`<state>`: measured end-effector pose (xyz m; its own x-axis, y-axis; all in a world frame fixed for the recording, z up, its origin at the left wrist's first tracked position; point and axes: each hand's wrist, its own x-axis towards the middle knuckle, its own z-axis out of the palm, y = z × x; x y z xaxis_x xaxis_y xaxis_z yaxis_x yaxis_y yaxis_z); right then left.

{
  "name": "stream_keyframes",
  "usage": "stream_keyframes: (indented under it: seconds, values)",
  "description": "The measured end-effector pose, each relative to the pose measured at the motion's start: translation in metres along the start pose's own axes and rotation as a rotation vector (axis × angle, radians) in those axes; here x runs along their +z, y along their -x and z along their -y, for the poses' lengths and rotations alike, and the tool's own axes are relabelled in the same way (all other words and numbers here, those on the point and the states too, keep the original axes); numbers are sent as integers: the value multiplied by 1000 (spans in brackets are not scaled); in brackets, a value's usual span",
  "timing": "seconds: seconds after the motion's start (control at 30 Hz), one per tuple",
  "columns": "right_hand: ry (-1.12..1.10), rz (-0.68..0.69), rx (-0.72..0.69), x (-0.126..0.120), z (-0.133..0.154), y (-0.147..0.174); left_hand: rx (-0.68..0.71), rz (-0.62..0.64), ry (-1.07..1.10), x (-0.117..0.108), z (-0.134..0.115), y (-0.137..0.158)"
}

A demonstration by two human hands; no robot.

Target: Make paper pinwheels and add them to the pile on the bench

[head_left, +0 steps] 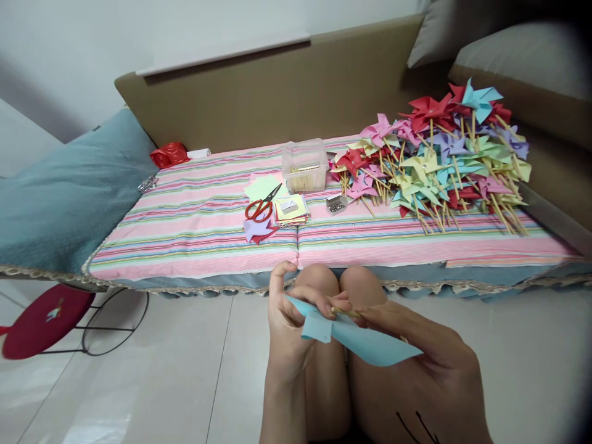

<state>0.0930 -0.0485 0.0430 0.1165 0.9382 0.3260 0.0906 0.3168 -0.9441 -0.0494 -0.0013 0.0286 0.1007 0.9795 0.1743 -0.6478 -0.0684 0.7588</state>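
Joining seemed underway: left hand [290, 342], fingers curled, gripped blue paper [370, 345]; right hand [432, 336] pinched the stick [345, 312] beside it; the next move probably needed steadiness.

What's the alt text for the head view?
A person's left grip and right grip hold a light-blue paper and a thin stick over bare legs. Beyond, on a pink striped cloth, lie red-handled scissors, a clear box of sticks and, at right, a heap of multicolored paper pinwheels.
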Motion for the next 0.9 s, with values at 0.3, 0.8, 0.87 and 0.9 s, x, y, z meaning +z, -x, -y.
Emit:
stream_keyframes:
  seconds: [0.3, 0.8, 0.87, 0.9]
  values:
    - [-46, 6, 11, -1, 1, 0, -22, -25, 19, 2, -1, 1]
    - [-20, 14, -18, 4, 1, 0, 18, -68, 34, 3, 0, -1]
    - [-30, 29, -1, 4, -1, 0, 20, -95, 52, 4, 1, 0]
    - [-43, 25, 5, 5, -1, 1, 15, -109, 51, 4, 1, 0]
